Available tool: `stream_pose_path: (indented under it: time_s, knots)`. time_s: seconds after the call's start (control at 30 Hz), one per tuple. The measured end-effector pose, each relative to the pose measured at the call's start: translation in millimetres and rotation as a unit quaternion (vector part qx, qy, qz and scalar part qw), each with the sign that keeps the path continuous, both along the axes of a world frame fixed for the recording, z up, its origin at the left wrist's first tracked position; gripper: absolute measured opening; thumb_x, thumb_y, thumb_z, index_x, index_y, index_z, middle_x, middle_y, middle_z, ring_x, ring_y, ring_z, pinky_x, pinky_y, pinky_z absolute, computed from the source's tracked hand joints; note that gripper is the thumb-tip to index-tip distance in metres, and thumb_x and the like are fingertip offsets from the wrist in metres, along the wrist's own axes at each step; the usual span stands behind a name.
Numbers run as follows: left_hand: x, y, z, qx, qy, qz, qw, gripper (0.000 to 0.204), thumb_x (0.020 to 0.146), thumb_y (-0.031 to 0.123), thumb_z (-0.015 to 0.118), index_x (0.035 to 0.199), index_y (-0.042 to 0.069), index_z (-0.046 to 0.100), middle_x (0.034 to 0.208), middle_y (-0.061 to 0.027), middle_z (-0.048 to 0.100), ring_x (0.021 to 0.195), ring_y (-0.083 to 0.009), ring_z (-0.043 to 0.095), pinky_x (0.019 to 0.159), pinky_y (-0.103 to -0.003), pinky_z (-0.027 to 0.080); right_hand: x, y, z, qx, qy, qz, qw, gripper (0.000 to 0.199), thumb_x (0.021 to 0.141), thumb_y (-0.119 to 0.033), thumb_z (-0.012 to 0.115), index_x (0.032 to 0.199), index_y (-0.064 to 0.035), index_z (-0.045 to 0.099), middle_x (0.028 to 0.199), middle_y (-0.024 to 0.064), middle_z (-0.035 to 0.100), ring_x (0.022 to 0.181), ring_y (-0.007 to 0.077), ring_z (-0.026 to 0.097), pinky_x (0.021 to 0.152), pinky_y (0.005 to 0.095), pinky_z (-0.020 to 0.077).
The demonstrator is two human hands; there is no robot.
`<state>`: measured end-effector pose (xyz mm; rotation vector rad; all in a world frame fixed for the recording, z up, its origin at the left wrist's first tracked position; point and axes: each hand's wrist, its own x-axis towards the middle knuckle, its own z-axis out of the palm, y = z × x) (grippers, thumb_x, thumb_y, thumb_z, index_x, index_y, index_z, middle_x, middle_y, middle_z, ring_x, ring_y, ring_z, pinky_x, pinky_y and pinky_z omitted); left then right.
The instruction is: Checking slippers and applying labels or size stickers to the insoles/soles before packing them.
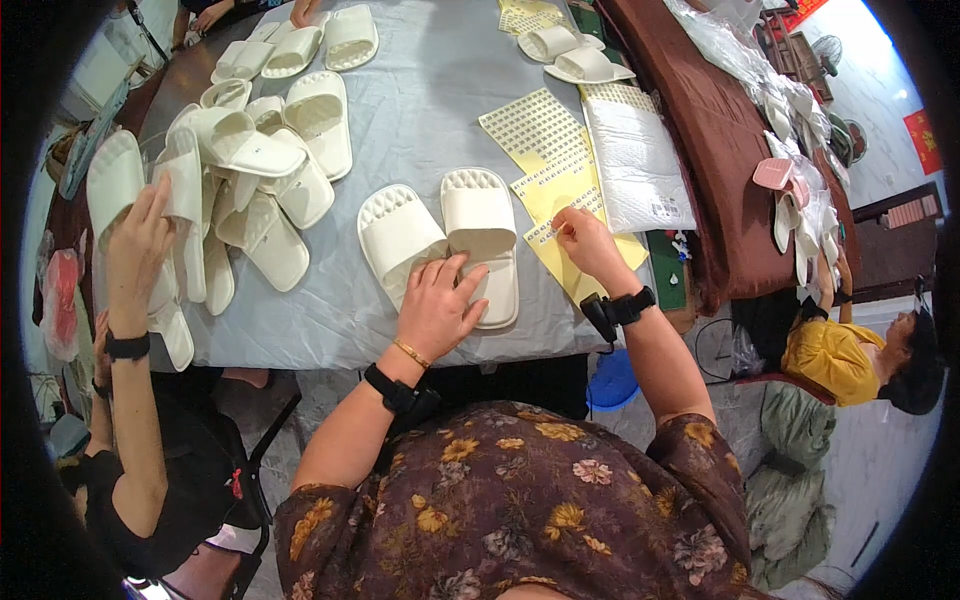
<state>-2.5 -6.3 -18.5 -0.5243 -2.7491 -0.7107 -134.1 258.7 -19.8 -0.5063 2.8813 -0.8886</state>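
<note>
Two cream slippers lie side by side in front of me, the left slipper (402,235) tilted slightly outward and the right slipper (478,225) nearly straight. My left hand (437,300) rests with spread fingers over their heel ends, gripping neither. Just right of the pair, my right hand (590,243) hovers at a yellow sticker sheet (585,275), thumb and forefinger pinched together. Whatever is between those fingertips is too small to make out. Another yellow sheet (537,128) of small printed labels lies farther back, overlapping it.
A co-worker's hand (140,240) touches slippers beside a heap of cream slippers (265,160) at left. A white padded package (640,165) lies right of the sheets. More slippers (590,65) sit behind it. A brown-covered surface (735,210) borders the right; a person in yellow (835,345) works there.
</note>
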Motion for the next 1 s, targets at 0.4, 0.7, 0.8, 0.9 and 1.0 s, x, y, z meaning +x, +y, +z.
stream_pose_path:
  time_s: [0.4,0.7,0.8,0.9,1.0]
  knots:
    - [-6.8,1.4,10.1,-0.063,-0.008,-0.021,0.998,0.044,0.083,0.029,0.064,0.124,0.018,0.058,0.122,-0.0108,0.052,0.108,-0.0284,0.05,0.094,-0.042,0.039,-1.4,0.6,4.1,0.032,0.006,0.036,0.999,0.013,0.085,-0.005,0.055,0.096,-0.0058,0.062,0.088,0.0192,0.061,0.081,0.0385,0.061,0.071,0.0448,0.0502]
    - [-2.3,-0.4,-0.1,-0.036,0.018,-0.015,0.999,0.047,0.083,0.03,0.064,0.129,0.019,0.057,0.125,-0.0108,0.051,0.111,-0.0282,0.049,0.097,-0.043,0.036,0.1,1.9,-1.7,0.011,0.023,0.024,0.999,0.012,0.085,-0.006,0.055,0.096,-0.0064,0.061,0.09,0.018,0.061,0.081,0.0383,0.061,0.071,0.0447,0.0501]
    - [-2.6,-0.7,-1.5,-0.029,0.018,-0.014,0.999,0.047,0.083,0.03,0.063,0.129,0.019,0.057,0.125,-0.0107,0.051,0.111,-0.0281,0.049,0.097,-0.044,0.036,-0.1,2.2,-2.2,0.013,0.024,0.03,0.999,0.013,0.085,-0.005,0.055,0.096,-0.0062,0.062,0.089,0.0178,0.061,0.081,0.0381,0.061,0.071,0.0447,0.0501]
    - [-2.1,-0.4,-1.9,-0.025,0.021,-0.013,0.999,0.047,0.083,0.03,0.064,0.128,0.019,0.058,0.125,-0.0107,0.051,0.111,-0.028,0.049,0.097,-0.044,0.036,2.2,1.1,-3.5,-0.019,0.01,-0.002,1.0,0.012,0.084,-0.005,0.056,0.095,-0.0061,0.062,0.088,0.0174,0.06,0.082,0.0378,0.061,0.071,0.0442,0.05]
    - [-2.0,-0.1,-1.7,-0.022,0.024,-0.013,0.999,0.047,0.083,0.03,0.064,0.128,0.019,0.058,0.125,-0.0107,0.051,0.111,-0.0279,0.049,0.098,-0.044,0.036,3.7,0.3,-4.5,-0.007,0.034,0.005,0.999,0.011,0.085,-0.005,0.057,0.095,-0.0062,0.062,0.087,0.0171,0.06,0.082,0.0377,0.061,0.072,0.0439,0.0499]
